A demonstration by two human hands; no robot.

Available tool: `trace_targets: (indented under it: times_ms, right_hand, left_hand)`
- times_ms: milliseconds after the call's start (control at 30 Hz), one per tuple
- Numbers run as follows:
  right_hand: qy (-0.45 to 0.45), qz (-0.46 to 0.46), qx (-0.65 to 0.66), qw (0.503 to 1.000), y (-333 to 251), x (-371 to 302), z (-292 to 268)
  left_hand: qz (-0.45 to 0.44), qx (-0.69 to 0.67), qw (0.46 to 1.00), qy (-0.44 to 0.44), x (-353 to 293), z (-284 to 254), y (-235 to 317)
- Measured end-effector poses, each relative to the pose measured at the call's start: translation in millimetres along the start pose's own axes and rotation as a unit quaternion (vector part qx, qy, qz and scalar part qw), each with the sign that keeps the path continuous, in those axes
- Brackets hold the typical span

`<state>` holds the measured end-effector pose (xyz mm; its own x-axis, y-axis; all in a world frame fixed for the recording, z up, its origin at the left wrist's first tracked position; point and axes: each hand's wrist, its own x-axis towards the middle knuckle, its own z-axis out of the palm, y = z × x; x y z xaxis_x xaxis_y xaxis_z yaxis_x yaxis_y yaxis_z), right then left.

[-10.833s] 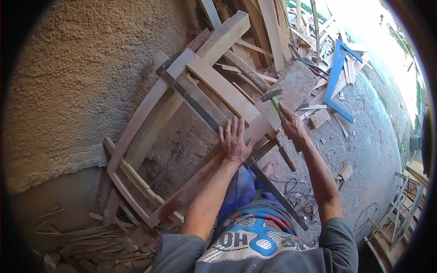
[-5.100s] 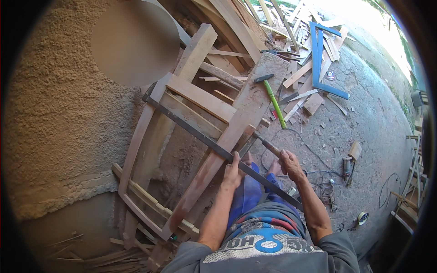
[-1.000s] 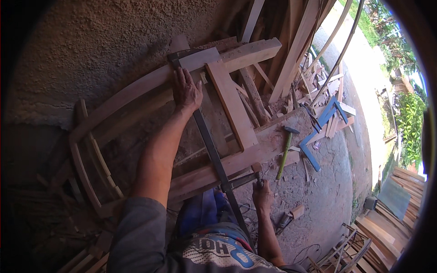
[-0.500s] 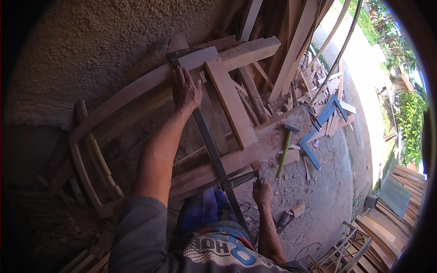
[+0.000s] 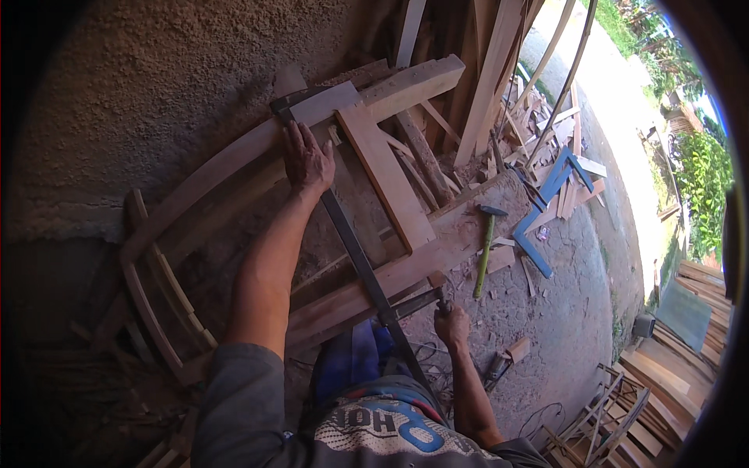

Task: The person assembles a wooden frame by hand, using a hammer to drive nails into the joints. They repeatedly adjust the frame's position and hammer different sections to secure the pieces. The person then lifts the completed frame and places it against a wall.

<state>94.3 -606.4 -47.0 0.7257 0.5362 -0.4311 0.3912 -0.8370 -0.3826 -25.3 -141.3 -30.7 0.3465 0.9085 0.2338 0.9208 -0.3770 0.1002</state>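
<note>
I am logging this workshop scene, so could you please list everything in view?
wooden frame: one, brown, leaning against the wall
bar clamp: one, dark metal, lying across the frame
hammer: one, green handle, on the ground right of the frame
square: one, blue, among scraps upper right
planks: several, pale, leaning at the top
wall: one, rough grey-brown, left
left hand: pressed on the frame's top by the clamp's far end
right hand: grip closed on the clamp's handle
</note>
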Motion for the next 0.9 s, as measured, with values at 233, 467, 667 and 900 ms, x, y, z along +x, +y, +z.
trace_targets:
  times_ms: [233, 467, 667, 900]
  right_hand:
    - [-0.370, 0.060, 0.246, 0.894, 4, 24, -49]
    - [-0.061, -0.119, 0.304, 0.943, -24, 60, -71]
    - [0.216, -0.060, 0.151, 0.963, -50, 142, -74]
    - [0.145, -0.052, -0.007, 0.988, -61, 178, -80]
  left_hand:
    - [0.012, 0.016, 1.000, -0.010, 6, 3, 5]
    - [0.017, -0.003, 1.000, 0.003, 9, 16, -14]
    - [0.030, -0.029, 0.999, 0.001, 9, 11, -3]
    - [0.026, -0.070, 0.997, 0.001, 8, 7, -4]
